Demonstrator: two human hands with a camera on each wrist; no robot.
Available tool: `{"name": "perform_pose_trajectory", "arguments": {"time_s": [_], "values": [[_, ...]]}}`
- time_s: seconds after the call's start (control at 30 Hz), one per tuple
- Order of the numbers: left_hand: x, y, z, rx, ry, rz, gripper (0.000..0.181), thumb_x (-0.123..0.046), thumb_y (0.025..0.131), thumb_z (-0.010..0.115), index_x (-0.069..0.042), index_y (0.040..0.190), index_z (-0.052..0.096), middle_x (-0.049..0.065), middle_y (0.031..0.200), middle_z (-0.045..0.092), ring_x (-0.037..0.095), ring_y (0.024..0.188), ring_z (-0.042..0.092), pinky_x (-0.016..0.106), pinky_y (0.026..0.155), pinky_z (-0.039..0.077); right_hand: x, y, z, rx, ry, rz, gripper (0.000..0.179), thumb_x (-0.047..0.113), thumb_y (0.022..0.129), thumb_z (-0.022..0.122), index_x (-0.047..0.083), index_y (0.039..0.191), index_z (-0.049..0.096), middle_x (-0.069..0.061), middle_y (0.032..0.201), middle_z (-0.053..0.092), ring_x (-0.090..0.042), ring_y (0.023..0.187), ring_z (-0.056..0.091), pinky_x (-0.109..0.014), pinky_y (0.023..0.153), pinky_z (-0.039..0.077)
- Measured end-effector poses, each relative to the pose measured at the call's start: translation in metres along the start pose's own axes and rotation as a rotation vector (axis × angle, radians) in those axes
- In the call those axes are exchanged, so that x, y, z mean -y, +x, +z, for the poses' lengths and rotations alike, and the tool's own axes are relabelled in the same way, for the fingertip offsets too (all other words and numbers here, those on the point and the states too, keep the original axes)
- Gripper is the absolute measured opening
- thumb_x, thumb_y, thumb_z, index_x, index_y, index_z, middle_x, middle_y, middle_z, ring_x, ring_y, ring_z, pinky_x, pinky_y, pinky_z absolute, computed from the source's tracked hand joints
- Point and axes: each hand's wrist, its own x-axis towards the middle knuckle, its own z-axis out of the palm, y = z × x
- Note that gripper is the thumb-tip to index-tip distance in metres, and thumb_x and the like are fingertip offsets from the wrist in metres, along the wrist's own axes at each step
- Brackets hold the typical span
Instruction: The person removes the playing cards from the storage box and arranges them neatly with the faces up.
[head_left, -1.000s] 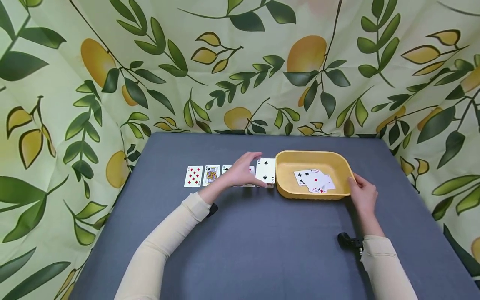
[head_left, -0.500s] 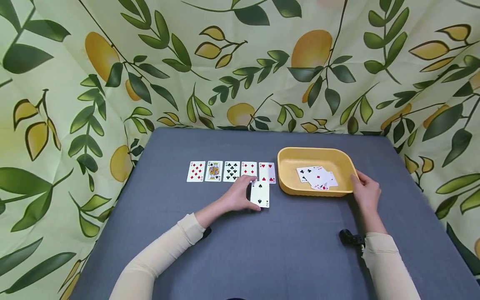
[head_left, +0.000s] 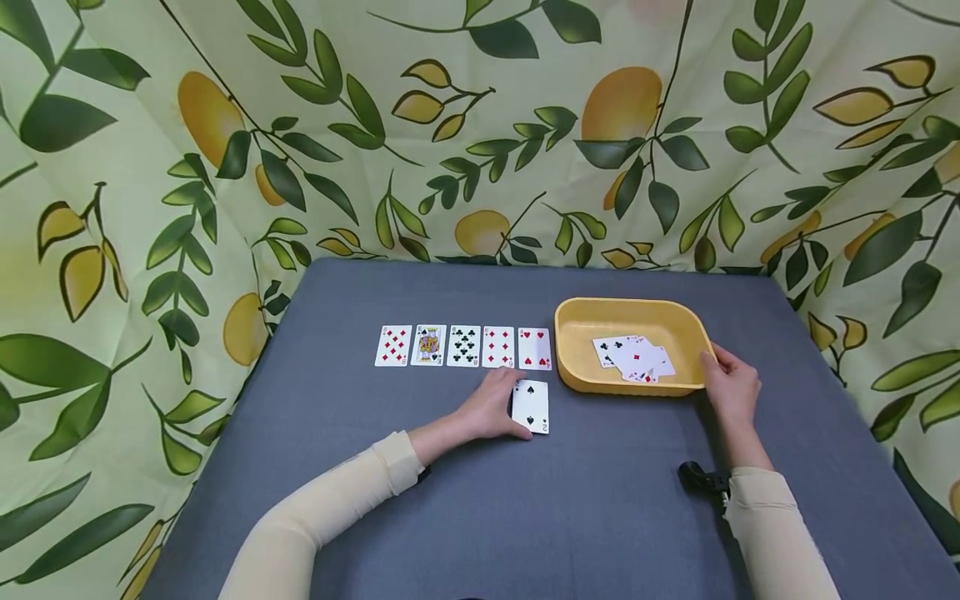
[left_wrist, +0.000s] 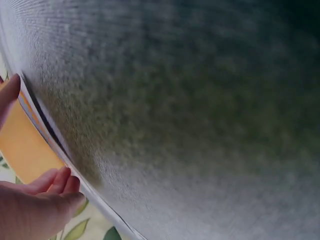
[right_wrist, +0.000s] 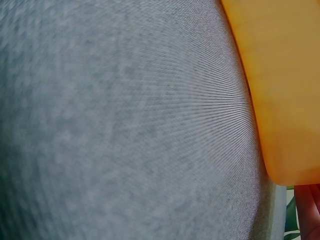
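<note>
Head view: just below the centre of the frame, my left grip (head_left: 491, 406) is clamped on the two of spades (head_left: 531, 408), thumb (head_left: 519, 431) at the lower edge and fingers (head_left: 513, 376) at the upper. It is face up; whether it touches the surface (head_left: 600, 500) I cannot tell. Directly above it ends a row of five (head_left: 463, 346), all face up, running leftward across the middle: diamonds, a king, clubs, diamonds, hearts. The yellow tray (head_left: 630, 388) sits right of centre, just beside the hearts. Loose cards (head_left: 636, 358) overlap inside it. My right grip (head_left: 731, 387) is clamped on the tray's right end. A black device (head_left: 701, 479) is noted at my right wrist. Pale sleeves (head_left: 780, 533) cover both arms. Cloth (head_left: 540, 83) printed with leaves and fruit fills the upper part and both sides.

Left wrist view: the surface, blurred, occupies most of the frame. My thumb enters at the left edge, my fingers lower left, with a thin dark strip between; I cannot confirm that it is the card edge. The tray shows at left as a yellow patch.

Right wrist view: the tray fills the right side, the surface the left. My right grip shows only partly, lower right, below the tray's end.
</note>
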Motion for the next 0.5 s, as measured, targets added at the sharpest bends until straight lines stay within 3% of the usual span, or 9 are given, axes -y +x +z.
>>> {"name": "perform_pose_trajectory", "arguments": {"time_s": [0.3, 0.5], "values": [[-0.0065, 0.0020, 0.0061, 0.008, 0.046, -0.025, 0.092, -0.031, 0.064, 0.091, 0.004, 0.136, 0.046, 0.016, 0.132, 0.048, 0.032, 0.124, 0.043, 0.038, 0.106, 0.038, -0.0005, -0.0007, -0.0002, -0.017, -0.023, -0.023, 0.048, 0.037, 0.097, 0.051, 0.011, 0.136, 0.057, -0.015, 0.126, 0.062, 0.004, 0.087, 0.059, -0.003, 0.062, 0.041], [-0.0074, 0.0029, 0.0077, 0.007, 0.066, -0.026, 0.091, -0.032, 0.064, 0.092, 0.004, 0.135, 0.047, 0.014, 0.130, 0.049, 0.031, 0.123, 0.043, 0.036, 0.104, 0.039, -0.0010, 0.0010, -0.0002, -0.012, -0.022, -0.009, 0.048, 0.040, 0.097, 0.051, 0.012, 0.137, 0.057, -0.013, 0.125, 0.063, 0.009, 0.082, 0.055, -0.004, 0.063, 0.041]]}}
